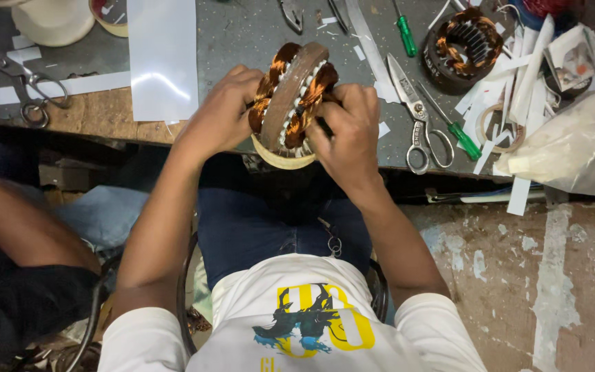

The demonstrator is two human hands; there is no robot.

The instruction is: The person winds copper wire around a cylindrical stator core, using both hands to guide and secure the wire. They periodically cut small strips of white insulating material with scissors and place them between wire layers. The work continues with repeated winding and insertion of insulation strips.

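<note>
Head view looks straight down on a person seated at a grey bench (242, 34), both hands raised to one stator (290, 96) held on edge at the bench's near rim. The stator is a ring of steel with copper coils (315, 86) bulging from each face and white slot paper showing between them. It stands upright, its rim turned toward the camera, so its axis runs roughly left to right, from one hand toward the other, tipped a little.

The left hand (222, 114) cups the ring's left face, fingers curled over the coils and closed on them. The right hand (349, 127) grips the right face, fingers bent in against the winding; something dark and thin seems pinched there, but I cannot tell what it is. The hands sit on opposite sides, both touching the stator, neither clearly nearer. A curved strip of pale paper (280, 158) hangs under the ring.

On the bench to the right lie scissors (418, 117), two green screwdrivers (404, 34), a second wound stator (466, 45) and a litter of white paper strips (518, 103). A white sheet (163, 58) lies to the left, with another pair of scissors (15, 79) beyond it. Another person's arm (15, 227) shows at the lower left.
</note>
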